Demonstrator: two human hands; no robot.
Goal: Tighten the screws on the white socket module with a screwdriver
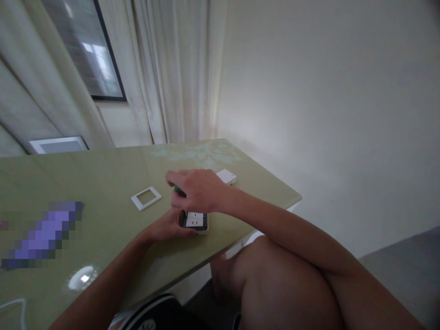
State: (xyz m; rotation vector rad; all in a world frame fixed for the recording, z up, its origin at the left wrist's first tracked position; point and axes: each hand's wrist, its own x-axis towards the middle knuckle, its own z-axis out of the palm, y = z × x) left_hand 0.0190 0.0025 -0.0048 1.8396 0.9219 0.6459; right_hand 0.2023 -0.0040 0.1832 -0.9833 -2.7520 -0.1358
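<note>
A white wall socket (195, 221) with its dark inner frame exposed lies on the table near the front edge. My left hand (165, 225) grips the socket from the left, thumb along its near side. Above the socket's far left part, my right hand (199, 189) is closed round a green-handled screwdriver (177, 189). Only a bit of the green handle shows; its shaft and tip are hidden by my hands. To the left lies a white rectangular cover frame (136, 203). Partly behind my right wrist is another white socket-like piece (227, 176).
The glossy green table (113, 183) ends at a right corner near the wall (330, 91). A blurred purple item (46, 236) lies at left, with a white cable (22, 305) at lower left. Curtains (185, 68) hang behind. My bent leg (275, 284) is below the table edge.
</note>
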